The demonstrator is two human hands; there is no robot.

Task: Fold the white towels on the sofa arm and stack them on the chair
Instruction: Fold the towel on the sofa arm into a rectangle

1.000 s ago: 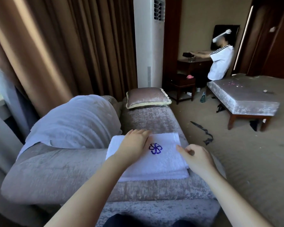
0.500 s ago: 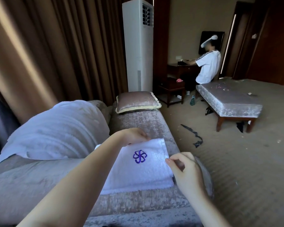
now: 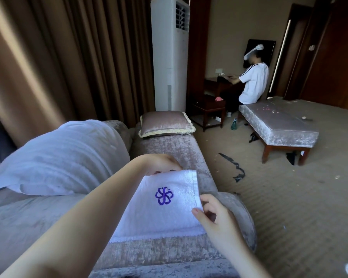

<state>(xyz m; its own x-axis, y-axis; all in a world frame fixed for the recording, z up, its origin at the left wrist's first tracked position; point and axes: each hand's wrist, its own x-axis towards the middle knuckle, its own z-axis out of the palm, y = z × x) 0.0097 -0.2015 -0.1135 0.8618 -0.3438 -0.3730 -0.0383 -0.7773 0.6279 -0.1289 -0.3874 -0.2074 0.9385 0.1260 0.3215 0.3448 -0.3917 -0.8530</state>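
Towel: the white towel [image 3: 159, 219] lies folded on the sofa arm [image 3: 165, 253], with the purple emblem facing up.
Left hand: my left hand [image 3: 159, 163] is at the far edge of the towel. The fingers are curled over this edge and seem to pinch it, though the cloth partly hides the fingertips.
Right hand: my right hand [image 3: 215, 219] pinches the right edge, thumb on top and the other fingers curled below.
Step in hand: I judge that I am taking up the folded towel, either for one more fold or to carry it away.
How to do it well: I should catch all the layers in both pinches, not only the top one, and raise both hands together so the towel stays level and the fold does not open.
Care: the right edge is near the rounded end of the sofa arm, so a loose layer could slide down on that side.
Chair: I cannot tell where it stands, so I must look for it before I carry the towel.
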